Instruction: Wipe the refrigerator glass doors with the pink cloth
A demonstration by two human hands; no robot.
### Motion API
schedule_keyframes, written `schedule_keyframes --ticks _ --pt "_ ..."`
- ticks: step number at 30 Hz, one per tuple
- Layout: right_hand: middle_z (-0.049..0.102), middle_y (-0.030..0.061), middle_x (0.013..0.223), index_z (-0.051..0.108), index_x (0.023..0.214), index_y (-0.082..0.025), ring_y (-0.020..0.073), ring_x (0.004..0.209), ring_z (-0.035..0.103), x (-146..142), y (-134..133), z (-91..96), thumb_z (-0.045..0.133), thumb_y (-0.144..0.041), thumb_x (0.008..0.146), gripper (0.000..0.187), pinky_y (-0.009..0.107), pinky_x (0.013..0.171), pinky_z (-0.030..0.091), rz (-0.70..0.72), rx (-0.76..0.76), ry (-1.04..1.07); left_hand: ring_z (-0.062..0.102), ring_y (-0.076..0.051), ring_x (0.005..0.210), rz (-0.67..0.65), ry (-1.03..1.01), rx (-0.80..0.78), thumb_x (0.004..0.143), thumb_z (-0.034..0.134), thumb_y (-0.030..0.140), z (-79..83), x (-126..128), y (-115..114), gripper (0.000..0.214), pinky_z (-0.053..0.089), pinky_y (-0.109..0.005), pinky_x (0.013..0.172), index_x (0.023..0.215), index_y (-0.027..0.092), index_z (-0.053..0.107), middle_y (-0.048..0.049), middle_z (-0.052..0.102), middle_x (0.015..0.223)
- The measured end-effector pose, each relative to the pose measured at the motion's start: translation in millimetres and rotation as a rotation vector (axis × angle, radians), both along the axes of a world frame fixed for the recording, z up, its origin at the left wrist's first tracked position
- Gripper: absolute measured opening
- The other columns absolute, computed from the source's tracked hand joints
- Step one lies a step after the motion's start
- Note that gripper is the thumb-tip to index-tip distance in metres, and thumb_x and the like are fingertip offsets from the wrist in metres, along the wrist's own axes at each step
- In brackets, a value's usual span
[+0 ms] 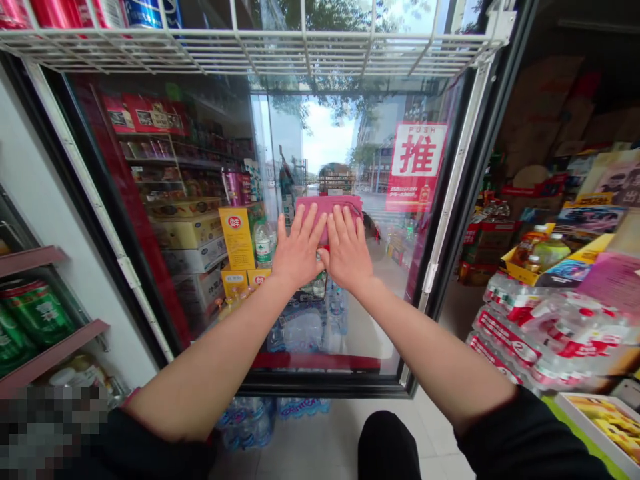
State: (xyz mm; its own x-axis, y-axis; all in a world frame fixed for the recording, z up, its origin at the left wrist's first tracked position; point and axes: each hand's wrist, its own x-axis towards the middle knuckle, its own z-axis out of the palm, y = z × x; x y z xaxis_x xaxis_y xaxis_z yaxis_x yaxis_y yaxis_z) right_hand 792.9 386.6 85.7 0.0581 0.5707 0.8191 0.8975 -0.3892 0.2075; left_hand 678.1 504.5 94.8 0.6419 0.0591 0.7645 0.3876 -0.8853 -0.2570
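2 bare arms stretch forward from black sleeves (530,433) to a tall glass door (325,143) in a shop, with the left hand (299,248) and right hand (347,250) side by side, thumbs just beside each other. Both hands are open, fingers straight and flat rather than curled, pressing a pink cloth (329,217) against the pane at about the door's middle height. The cloth's upper edge shows above the fingertips, and the hands cover most of the rest. To the right of the hands, a red-and-white sign (416,167) reading PUSH, with a large Chinese character, sits on the glass. Yellow boxes (237,237), packed shelves and a bright street appear in the pane, though it is hard to tell what lies behind the glass and what is reflection. Above, a white wire rack (250,50) carries red and blue cans (145,13). Maroon shelves (30,260) on the left hold green cans (35,313). On the right, shrink-wrapped packs of bottled water (545,333) with red labels are stacked in front of cardboard boxes (540,100). Blue-labelled water bottles (247,421) stand at the foot of the door, on pale floor tiles (300,453).
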Motion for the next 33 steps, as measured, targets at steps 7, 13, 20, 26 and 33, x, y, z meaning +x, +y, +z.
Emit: schedule_keyframes --ticks 7,13,20,26,33 --pt "0.014 0.0234 0.183 0.022 0.174 -0.003 0.0368 0.173 0.005 -9.3 6.6 -54.1 0.058 -0.042 0.105 0.087 0.061 0.138 0.007 -0.012 -0.059 0.053 0.003 -0.042 0.172 -0.006 0.062 -0.064 0.092 0.066 0.043 -47.6 -10.1 6.3 0.099 0.001 -0.073 0.135 0.176 0.018 0.02 -0.0141 0.005 0.185" --pt "0.016 0.0242 0.182 0.025 0.173 -0.005 0.037 0.173 0.005 -15.1 11.0 -109.6 0.062 -0.043 0.103 0.088 0.063 0.138 0.007 -0.026 -0.12 0.1 0.01 -0.044 0.171 0.007 0.116 -0.096 0.09 0.069 0.046 -101.9 -18.2 12.9 0.099 0.003 -0.073 0.135 0.175 0.02 0.026 -0.0149 0.013 0.184" --pt "0.022 0.0266 0.179 0.035 0.17 -0.005 0.041 0.17 0.02 -34.9 11.7 -166.9 0.065 -0.045 0.103 0.084 0.064 0.136 0.016 0.017 -0.258 0.153 0.02 -0.046 0.169 0.025 0.193 -0.135 0.091 0.069 0.063 -162.0 -43.9 19.3 0.1 0.01 -0.074 0.134 0.173 0.02 0.032 -0.0184 0.025 0.181" --pt "0.018 0.0251 0.181 0.03 0.171 -0.002 0.0407 0.171 0.017 -50.5 24.1 -152.8 0.062 -0.043 0.104 0.085 0.064 0.136 0.018 0.047 -0.253 0.123 0.019 -0.043 0.17 0.025 0.246 -0.13 0.092 0.067 0.064 -142.8 -66.6 33.7 0.099 0.011 -0.074 0.135 0.174 0.019 0.031 -0.0174 0.025 0.181" --pt "0.01 0.0216 0.184 0.022 0.173 -0.002 0.0366 0.173 0.007 -62.2 61.6 -45.1 0.064 -0.04 0.103 0.09 0.06 0.139 0.007 0.139 -0.161 0.003 0.005 -0.042 0.172 0.101 0.125 -0.08 0.092 0.068 0.054 -46.1 -83.0 62.8 0.104 0.0 -0.071 0.136 0.175 0.012 0.022 -0.0203 0.012 0.183"
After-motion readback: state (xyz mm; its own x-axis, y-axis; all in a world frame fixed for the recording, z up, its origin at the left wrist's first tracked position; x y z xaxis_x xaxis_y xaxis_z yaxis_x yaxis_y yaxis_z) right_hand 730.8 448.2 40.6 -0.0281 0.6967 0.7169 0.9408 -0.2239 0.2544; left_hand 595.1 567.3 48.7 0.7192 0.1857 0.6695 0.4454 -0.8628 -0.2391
